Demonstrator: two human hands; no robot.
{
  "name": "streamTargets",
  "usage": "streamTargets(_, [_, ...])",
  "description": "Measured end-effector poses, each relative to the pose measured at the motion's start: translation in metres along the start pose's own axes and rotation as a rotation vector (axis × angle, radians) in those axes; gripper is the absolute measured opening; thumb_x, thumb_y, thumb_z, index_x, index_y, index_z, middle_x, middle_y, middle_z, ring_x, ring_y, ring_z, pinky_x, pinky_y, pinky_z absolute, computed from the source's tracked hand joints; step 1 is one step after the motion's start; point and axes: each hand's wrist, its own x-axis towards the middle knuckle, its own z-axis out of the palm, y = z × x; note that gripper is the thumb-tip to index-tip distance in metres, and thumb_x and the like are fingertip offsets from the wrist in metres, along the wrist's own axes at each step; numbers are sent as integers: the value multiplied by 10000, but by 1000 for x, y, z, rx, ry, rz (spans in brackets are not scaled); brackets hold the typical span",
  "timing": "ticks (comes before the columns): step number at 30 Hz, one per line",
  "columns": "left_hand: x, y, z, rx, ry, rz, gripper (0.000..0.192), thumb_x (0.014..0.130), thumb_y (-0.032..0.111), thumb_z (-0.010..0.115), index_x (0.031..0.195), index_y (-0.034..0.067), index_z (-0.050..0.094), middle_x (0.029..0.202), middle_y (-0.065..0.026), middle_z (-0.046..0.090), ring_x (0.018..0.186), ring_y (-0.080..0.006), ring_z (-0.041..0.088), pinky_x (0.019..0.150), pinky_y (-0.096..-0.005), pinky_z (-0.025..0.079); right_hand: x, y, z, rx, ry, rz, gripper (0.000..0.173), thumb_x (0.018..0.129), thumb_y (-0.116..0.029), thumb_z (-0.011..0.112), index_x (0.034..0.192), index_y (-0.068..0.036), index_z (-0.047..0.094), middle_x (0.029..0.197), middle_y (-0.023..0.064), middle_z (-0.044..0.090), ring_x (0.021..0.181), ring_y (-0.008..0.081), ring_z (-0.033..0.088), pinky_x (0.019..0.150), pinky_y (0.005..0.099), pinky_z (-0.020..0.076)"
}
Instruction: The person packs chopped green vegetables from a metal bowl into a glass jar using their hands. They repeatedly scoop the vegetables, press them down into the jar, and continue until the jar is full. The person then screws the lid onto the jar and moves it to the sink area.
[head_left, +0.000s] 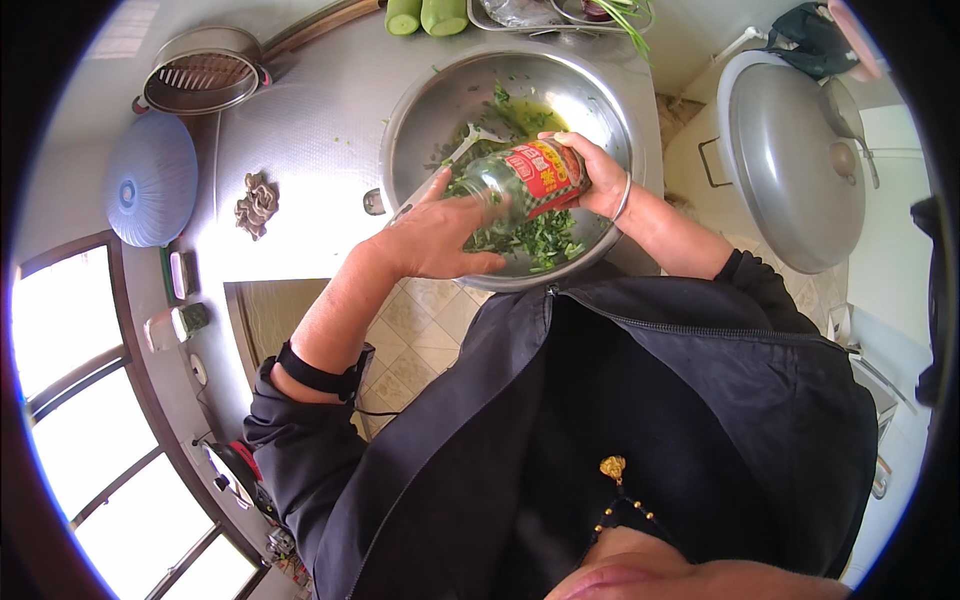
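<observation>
My right hand (596, 172) grips the base end of a glass jar (499, 187) with a red and yellow label that bears writing. It lies tilted over a large stainless steel bowl (420, 105), its mouth pointing left and slightly down. At that mouth is my left hand (442, 232), its fingers and thumb spread and partly blurred; whether they touch the glass is unclear. Chopped leafy greens (547, 240) lie in the bowl, with yellowish liquid (551, 116) at the far side. A metal utensil (474, 139) leans across the bowl's left rim, its handle passing behind my left hand.
On the metal counter (315, 135) lies a crumpled brown cloth (256, 206). A steamer pot (202, 71) and a blue domed cover (150, 180) stand left. Cut green gourds (444, 16) and a metal tray (517, 28) sit behind the bowl. Rightward is a large domed lid (795, 165).
</observation>
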Motion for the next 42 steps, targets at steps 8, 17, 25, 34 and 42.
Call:
streamTargets(8, [20, -2, 2, 99, -66, 1, 726, 872, 521, 553, 1428, 80, 402, 975, -188, 657, 1081, -325, 604, 1173, -532, 84, 6, 3, -7, -74, 15, 18, 403, 851, -522, 560, 1191, -305, 566, 1140, -41, 627, 1001, 204, 609, 775, 523, 458])
streamTargets(17, [-23, -23, 21, -516, 643, -69, 321, 885, 255, 617, 1122, 48, 679, 1045, -149, 683, 975, -309, 652, 963, -424, 477, 3, -25, -20, -6, 23, -102, 419, 929, -440, 504, 1271, -204, 559, 1154, 39, 650, 991, 232, 636, 794, 478, 518])
streamTargets(25, [42, -50, 116, 57, 331, -370, 692, 790, 349, 709, 1401, 155, 447, 1461, -192, 389, 1291, -384, 438, 1027, -449, 418, 0, -28, -28, 136, 5, -108, 411, 906, -500, 500, 1151, -190, 609, 1050, 43, 673, 925, 252, 637, 728, 451, 514])
streamTargets(34, [87, -40, 140, 118, 111, -420, 509, 702, 263, 768, 1150, 153, 554, 1170, -124, 504, 1096, -340, 538, 850, -449, 518, 10, -16, -30, 284, -58, -62, 398, 887, -483, 518, 1087, -161, 639, 1007, 50, 679, 930, 266, 619, 724, 482, 502])
streamTargets(42, [77, -40, 151, 232, 150, -364, 425, 710, 162, 721, 1113, 138, 587, 1067, -126, 554, 1011, -347, 587, 813, -443, 529, 13, -14, -34, 288, -81, -61, 401, 885, -479, 522, 1086, -154, 641, 998, 54, 683, 910, 271, 631, 718, 477, 512])
